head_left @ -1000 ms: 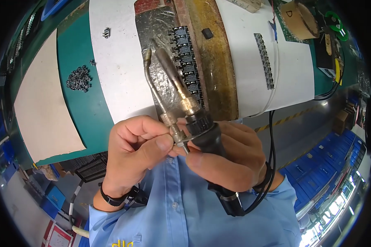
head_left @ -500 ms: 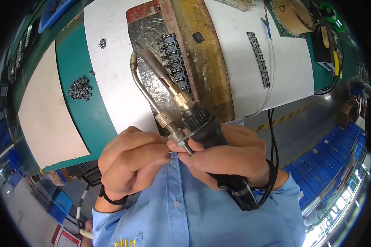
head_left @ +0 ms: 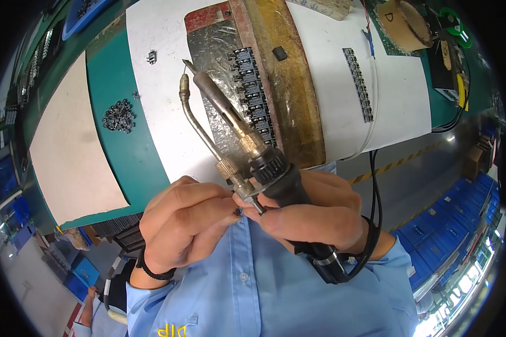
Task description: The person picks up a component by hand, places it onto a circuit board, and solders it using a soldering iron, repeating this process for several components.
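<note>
My right hand [head_left: 323,219] is closed around the black handle of a soldering iron [head_left: 276,175], whose tip points up and left over the bench. A thin metal solder feed tube [head_left: 199,124] is clamped alongside the iron. Close to the clamp, in front of my shirt, my left hand [head_left: 185,224] is closed in a pinch. A tiny dark part [head_left: 238,212] shows at its fingertips; its kind is too small to make out. Beyond the iron, a row of small black components [head_left: 257,104] lies along a worn metal-edged fixture [head_left: 292,95].
Another component row [head_left: 358,84] lies on white paper to the right. Left of the iron are a pile of small black parts [head_left: 118,115] on the green mat [head_left: 109,73] and a single small part [head_left: 151,57]. Black cables [head_left: 374,185] hang beside my right wrist.
The bench has shifted slightly rightward in view. Both hands stay close together, the left pinch slightly further right. Another person's arm has come into view at lower left.
</note>
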`<state>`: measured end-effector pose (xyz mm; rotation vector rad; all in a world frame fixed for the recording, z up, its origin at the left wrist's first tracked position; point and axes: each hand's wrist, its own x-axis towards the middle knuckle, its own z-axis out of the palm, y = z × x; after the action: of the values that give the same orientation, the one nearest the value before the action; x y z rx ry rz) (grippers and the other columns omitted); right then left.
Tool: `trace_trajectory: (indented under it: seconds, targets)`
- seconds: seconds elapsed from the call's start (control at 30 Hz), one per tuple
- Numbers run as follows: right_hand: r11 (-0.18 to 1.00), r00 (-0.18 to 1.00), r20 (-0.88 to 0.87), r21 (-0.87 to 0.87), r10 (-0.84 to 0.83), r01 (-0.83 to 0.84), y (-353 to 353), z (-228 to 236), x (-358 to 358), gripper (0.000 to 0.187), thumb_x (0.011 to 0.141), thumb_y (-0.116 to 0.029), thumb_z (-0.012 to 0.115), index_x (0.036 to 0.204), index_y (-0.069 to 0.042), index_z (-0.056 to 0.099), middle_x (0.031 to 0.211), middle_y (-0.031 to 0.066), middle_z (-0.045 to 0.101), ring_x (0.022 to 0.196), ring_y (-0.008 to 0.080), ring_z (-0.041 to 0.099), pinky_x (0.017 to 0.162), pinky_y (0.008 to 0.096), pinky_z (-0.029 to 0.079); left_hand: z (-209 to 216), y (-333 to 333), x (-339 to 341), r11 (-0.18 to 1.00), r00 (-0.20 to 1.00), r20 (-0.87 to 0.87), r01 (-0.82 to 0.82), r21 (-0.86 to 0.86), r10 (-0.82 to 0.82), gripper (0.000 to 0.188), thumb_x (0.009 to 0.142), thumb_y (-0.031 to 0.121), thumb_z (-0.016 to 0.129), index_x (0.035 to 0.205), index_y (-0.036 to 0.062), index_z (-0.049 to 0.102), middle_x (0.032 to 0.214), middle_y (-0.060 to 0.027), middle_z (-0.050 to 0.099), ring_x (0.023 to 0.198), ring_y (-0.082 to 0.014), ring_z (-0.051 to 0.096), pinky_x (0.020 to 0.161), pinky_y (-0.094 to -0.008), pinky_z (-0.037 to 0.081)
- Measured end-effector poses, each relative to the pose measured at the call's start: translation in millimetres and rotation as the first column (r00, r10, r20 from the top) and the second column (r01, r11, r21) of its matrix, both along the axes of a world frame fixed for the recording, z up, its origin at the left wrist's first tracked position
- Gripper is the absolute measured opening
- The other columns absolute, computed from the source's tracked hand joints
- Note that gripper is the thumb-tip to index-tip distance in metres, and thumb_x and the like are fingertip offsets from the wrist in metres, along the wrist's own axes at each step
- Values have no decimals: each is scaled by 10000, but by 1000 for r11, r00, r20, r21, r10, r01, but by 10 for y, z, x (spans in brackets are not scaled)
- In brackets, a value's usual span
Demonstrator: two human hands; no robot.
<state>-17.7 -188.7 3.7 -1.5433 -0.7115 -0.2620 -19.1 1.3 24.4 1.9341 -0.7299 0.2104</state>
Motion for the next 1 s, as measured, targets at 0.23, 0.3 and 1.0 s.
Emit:
trace_trajectory:
  seconds: [0.23,0.3,1.0]
  targets:
    - [1000,994,-110,12,18,-17,-13,81,-10,300,751,-5,660,1025,-37,542,815,166,613,616,229,618,573,312,527,11,1,24,1000,1000,-2,4,8,-4,244,705,0,728,913,-10,601,821,-141,609,544,-180,542,457,-260,410]
    - [995,954,-284,52,95,-84,-35,158,-12,219,758,36,658,935,-28,545,813,188,630,554,193,619,551,295,520,12,6,7,1000,998,-55,9,-24,-11,225,715,1,723,904,-11,603,822,-141,611,557,-181,550,467,-259,416]
    - [998,991,-136,-53,11,-18,-25,110,21,242,622,-27,721,838,-50,616,784,133,614,634,247,636,539,305,521,-79,33,-89,973,915,-401,-49,-225,-47,150,747,10,714,850,-7,606,827,-122,623,670,-177,586,571,-254,448]
